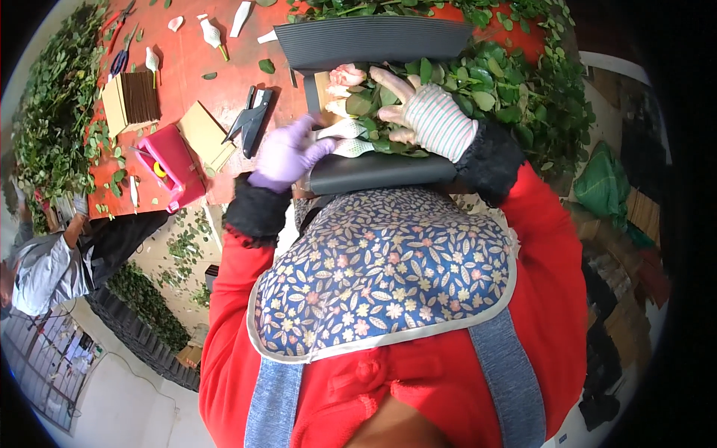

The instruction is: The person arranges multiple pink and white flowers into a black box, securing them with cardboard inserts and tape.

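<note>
My left hand [284, 153], in a purple glove, has its thumb and fingers closed around the tip of a rosebud in a white mesh sleeve [343, 129]. A second sleeved rosebud [354, 148] lies just below it. My right hand [429, 119], in a striped glove, rests over the green stems and leaves with its fingers spread. Pale pink roses [346, 75] lie between my hands on a piece of brown cardboard [323, 88]. The roses sit in a black ribbed holder [373, 43], whose padded near edge [381, 173] is close to my apron.
On the red table [246, 56] left of my hands lie a black plier stapler [251, 119], cardboard sheets [205, 134], a cardboard stack [133, 102], a pink tape dispenser [170, 168] and shears [123, 56]. Leafy stems [497, 86] spread right. A person [52, 261] works at far left.
</note>
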`<state>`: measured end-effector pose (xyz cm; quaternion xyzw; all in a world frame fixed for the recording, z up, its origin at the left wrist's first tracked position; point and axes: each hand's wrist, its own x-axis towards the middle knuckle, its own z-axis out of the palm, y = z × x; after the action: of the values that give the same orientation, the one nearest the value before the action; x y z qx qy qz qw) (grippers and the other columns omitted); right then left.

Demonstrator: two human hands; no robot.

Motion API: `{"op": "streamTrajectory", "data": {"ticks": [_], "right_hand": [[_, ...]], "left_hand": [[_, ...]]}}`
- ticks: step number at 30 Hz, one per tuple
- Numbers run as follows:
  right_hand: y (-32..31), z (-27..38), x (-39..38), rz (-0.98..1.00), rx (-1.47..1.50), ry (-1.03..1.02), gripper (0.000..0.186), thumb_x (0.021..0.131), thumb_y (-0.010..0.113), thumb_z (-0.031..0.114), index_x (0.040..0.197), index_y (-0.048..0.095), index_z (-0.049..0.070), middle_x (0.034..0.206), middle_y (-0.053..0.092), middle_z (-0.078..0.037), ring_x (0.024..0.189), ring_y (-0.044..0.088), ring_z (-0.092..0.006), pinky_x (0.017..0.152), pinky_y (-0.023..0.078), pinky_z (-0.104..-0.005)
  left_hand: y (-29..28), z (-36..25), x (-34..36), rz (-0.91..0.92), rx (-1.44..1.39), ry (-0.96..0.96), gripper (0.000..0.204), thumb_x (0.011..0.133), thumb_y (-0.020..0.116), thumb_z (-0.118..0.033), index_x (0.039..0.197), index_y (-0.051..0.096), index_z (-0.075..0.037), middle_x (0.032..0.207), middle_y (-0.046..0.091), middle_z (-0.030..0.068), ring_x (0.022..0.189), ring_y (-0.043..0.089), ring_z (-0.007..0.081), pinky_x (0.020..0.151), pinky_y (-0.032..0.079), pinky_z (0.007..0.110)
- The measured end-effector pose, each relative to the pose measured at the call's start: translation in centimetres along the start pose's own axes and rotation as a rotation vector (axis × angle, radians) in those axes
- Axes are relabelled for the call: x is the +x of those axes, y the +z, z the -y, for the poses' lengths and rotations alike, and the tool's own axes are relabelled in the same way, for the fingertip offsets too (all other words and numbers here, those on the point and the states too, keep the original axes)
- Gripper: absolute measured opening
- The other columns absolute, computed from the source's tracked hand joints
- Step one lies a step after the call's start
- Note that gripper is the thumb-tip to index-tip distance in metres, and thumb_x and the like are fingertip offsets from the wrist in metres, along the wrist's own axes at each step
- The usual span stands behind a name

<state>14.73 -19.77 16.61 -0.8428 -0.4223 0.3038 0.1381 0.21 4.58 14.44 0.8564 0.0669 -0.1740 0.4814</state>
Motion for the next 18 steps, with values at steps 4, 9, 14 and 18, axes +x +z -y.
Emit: {"op": "streamTrajectory", "data": {"ticks": [4,9,14,18], "right_hand": [[1.1,0.2,0.9,-0.115,-0.215,0.042,0.066,0.091,0.058,0.029,0.148,0.026,0.017,0.127,0.058,-0.011,0.086,0.062,-0.0386,0.071,0.054,-0.0446],[2.1,-0.5,0.5,-0.161,-0.070,0.041,0.064,0.093,0.055,0.029,0.148,0.025,0.020,0.129,0.057,-0.013,0.097,0.062,-0.0405,0.086,0.052,-0.0476],[-0.1,-0.5,-0.7,-0.073,-0.340,-0.225,0.049,0.088,0.060,0.011,0.134,0.047,0.018,0.140,0.047,-0.008,0.085,0.059,-0.0276,0.073,0.051,-0.0366],[-5.8,5.4,-0.4,0.301,1.246,0.571,0.062,0.098,0.032,-0.002,0.153,0.018,0.022,0.132,0.052,-0.017,0.064,0.032,-0.0076,0.052,0.031,-0.0124]], "left_hand": [[1.0,1.8,0.1,-0.209,-0.102,0.172,0.027,0.082,0.074,-0.021,0.099,0.066,-0.001,0.078,0.066,0.0133,0.071,0.066,0.0252,0.066,0.051,0.033],[-6.2,7.9,-9.1,0.046,0.271,-0.473,0.027,0.084,0.072,-0.021,0.099,0.064,-0.001,0.087,0.067,0.0139,0.078,0.064,0.0192,0.073,0.051,0.031],[-4.9,9.7,-14.6,-0.108,0.502,-0.202,0.052,0.080,0.073,-0.016,0.128,0.053,-0.007,0.126,0.054,0.0210,0.119,0.053,0.0353,0.094,0.046,0.040],[-1.8,1.5,-3.2,-0.083,0.063,0.182,0.040,0.085,0.069,-0.030,0.109,0.062,0.001,0.094,0.062,0.0178,0.083,0.060,0.0298,0.074,0.048,0.037]]}}
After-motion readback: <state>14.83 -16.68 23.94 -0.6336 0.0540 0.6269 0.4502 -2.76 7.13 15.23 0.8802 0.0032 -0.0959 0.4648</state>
